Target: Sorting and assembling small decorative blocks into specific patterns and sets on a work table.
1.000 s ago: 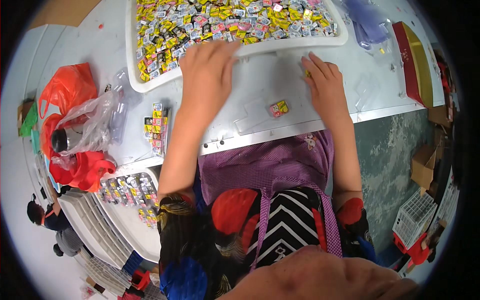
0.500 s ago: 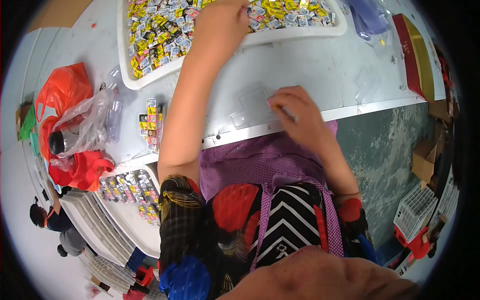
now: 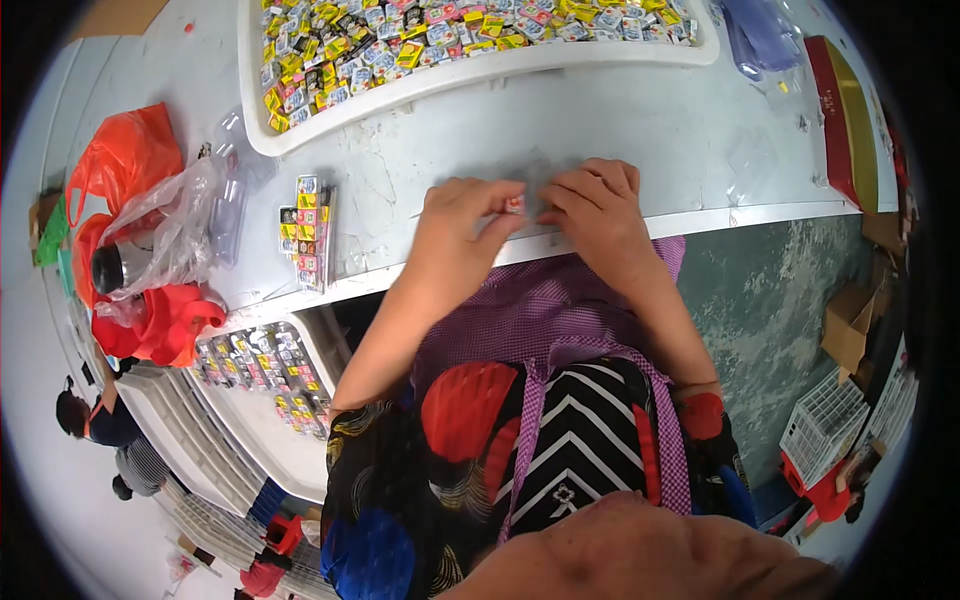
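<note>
Near the table's front edge my two hands are close together. My left hand (image 3: 462,222) pinches a small pink-and-white printed box (image 3: 515,204) between thumb and fingertips. My right hand (image 3: 603,210) is closed with its fingers curled down; what they hold is hidden. A bit of clear plastic (image 3: 538,178) shows faintly between the hands, its shape mostly covered. Beyond them stands a white tray (image 3: 400,102) heaped with small printed boxes (image 3: 440,35) in yellow, white, black and pink. Left of my hands, a clear pack of similar boxes (image 3: 308,228) lies filled on the table.
Red bags (image 3: 128,155), a clear bag with a black-capped bottle (image 3: 108,270) and clear plastic packaging (image 3: 230,205) crowd the left. A lower white tray (image 3: 262,452) holds several filled packs. At right are a red-and-gold box (image 3: 838,125) and a white crate (image 3: 822,425). People work far left.
My left hand has come back from the heaped tray to the table's front edge with a small box in its fingers. My right hand has stayed nearby, its fingers now turned further down.
</note>
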The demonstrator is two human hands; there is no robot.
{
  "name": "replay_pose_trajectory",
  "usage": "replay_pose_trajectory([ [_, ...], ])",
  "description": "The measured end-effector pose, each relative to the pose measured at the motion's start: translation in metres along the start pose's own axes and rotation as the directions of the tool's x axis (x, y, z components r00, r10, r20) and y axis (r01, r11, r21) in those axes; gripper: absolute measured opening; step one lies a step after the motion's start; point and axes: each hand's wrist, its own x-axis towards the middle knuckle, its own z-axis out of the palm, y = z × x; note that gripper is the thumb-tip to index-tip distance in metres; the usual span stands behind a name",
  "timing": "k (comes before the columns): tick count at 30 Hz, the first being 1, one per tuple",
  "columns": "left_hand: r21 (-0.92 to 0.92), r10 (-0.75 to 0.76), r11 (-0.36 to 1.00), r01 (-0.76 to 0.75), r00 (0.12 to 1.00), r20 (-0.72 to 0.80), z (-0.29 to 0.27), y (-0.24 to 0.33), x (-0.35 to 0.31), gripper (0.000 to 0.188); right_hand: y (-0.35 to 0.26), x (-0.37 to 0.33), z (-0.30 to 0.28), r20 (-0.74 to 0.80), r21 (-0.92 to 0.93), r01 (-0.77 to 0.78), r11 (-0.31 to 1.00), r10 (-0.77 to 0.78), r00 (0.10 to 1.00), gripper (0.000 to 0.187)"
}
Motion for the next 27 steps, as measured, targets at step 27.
replay_pose_trajectory([
  [27, 0.304, 0.175, 0.944, -0.129, 0.976, -0.131, 0.035, -0.008, -0.005, 0.024, -0.001, -0.008, -0.007, 0.095, -0.027, -0.158, 0.987, 0.16, 0.983, 0.029],
])
